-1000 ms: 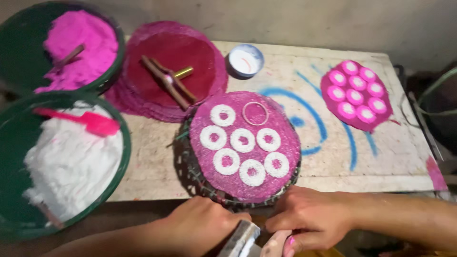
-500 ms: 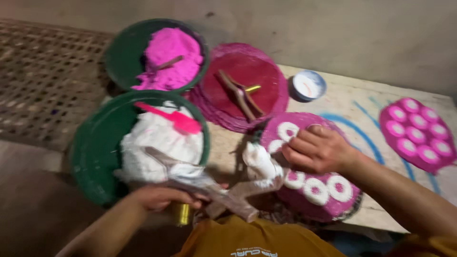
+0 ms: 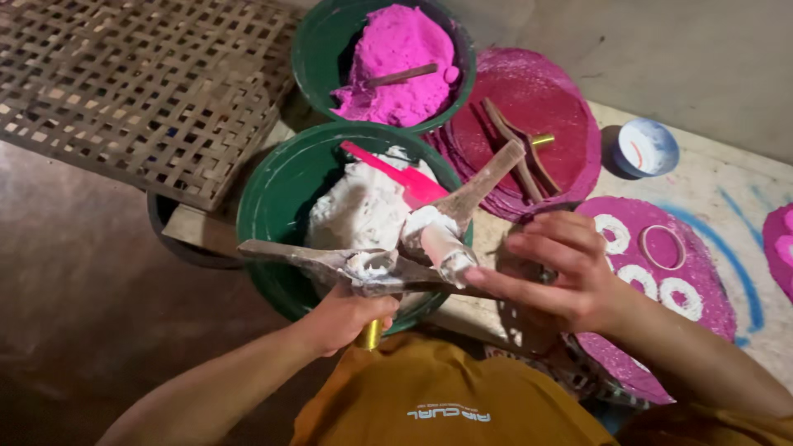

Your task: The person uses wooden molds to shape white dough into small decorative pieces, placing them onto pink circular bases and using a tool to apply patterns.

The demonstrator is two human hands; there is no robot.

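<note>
My left hand (image 3: pixel 340 318) grips a wooden press tool (image 3: pixel 388 256) smeared with white dough, by its brass-tipped handle. The tool is held over the near rim of a green bowl (image 3: pixel 277 198) that holds white dough (image 3: pixel 363 211) and a pink spatula (image 3: pixel 388 171). Beside the tool's dough-covered cylinder is my right hand (image 3: pixel 562 268), fingers spread and fingertips close to it. Under my right forearm a pink mat (image 3: pixel 710 289) carries white dough rings (image 3: pixel 613 233).
A second green bowl (image 3: pixel 318 49) of pink dough with a stick stands behind. A stack of pink mats (image 3: pixel 562 107) holds another wooden press. A small white bowl (image 3: pixel 648 147) sits on the table. A bamboo lattice (image 3: pixel 124 83) lies at the left.
The view has swung left toward the bowls. My hands lifted the press from the table's front edge and brought it over the white-dough bowl; my right hand left the ring mat for the tool.
</note>
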